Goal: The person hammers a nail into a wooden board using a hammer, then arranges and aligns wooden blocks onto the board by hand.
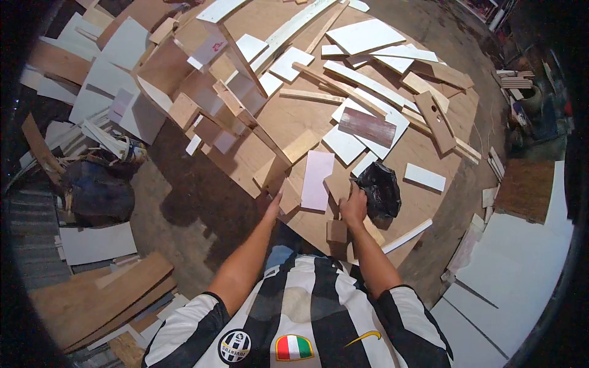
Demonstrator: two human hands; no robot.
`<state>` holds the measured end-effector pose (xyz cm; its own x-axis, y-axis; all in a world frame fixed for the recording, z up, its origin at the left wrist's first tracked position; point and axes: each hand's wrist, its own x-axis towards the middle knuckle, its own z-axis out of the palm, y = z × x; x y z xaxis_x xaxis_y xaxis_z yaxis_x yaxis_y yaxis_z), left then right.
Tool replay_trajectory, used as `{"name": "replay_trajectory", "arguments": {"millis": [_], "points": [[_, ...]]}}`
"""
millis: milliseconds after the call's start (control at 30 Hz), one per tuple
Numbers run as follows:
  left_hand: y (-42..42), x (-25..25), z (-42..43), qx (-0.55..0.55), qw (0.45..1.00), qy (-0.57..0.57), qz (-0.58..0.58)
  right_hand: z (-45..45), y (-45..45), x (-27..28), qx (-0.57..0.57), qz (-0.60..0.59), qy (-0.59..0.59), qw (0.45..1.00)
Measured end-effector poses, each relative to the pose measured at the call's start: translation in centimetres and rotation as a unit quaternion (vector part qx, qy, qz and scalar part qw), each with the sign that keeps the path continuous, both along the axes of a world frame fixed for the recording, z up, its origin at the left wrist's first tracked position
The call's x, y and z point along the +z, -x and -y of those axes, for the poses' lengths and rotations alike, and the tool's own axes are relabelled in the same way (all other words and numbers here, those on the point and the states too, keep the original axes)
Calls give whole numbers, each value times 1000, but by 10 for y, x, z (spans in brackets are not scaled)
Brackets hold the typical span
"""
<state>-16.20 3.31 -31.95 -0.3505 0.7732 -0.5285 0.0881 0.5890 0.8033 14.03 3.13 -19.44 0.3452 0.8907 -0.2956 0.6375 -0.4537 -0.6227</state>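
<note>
At the near edge of a plywood table, my left hand lies with fingers stretched along the side of a small wooden board. My right hand has its fingers curled in beside a crumpled black plastic bag; what they grip is hidden. Just left of those fingers is a brown wood offcut. Between my hands lies a pale pink rectangular panel. A small wooden block sits below my right wrist. A box-like wooden frame with compartments stands at the table's left.
White board offcuts and wooden strips cover the table's far side. A dark reddish piece lies among them. More boards are stacked at left. Large white sheets lie at right, and planks at lower left.
</note>
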Motion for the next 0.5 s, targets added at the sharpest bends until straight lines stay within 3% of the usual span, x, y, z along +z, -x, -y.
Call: {"name": "replay_trajectory", "arguments": {"millis": [67, 133, 167, 233, 367, 500], "points": [[-3, 15, -1, 18, 998, 14, 58, 2, 9, 10, 42, 155, -18, 987], [9, 3, -2, -127, 971, 199, -29, 4, 17, -4, 76, 118, -57, 988], [10, -9, -1, -129, 972, 197, -30, 5, 20, -12, 111, 80, -92, 986], [11, -56, 2, -22, 991, 8, 131, 2, 29, -6, 147, 65, -77, 984], [-1, -6, -10, -36, 989, 24, 145, 5, 48, -17, 189, 21, -10, 982], [-24, 80, -43, -253, 965, 54, -42, 19, 76, -42, 275, 173, -94, 941]]}}
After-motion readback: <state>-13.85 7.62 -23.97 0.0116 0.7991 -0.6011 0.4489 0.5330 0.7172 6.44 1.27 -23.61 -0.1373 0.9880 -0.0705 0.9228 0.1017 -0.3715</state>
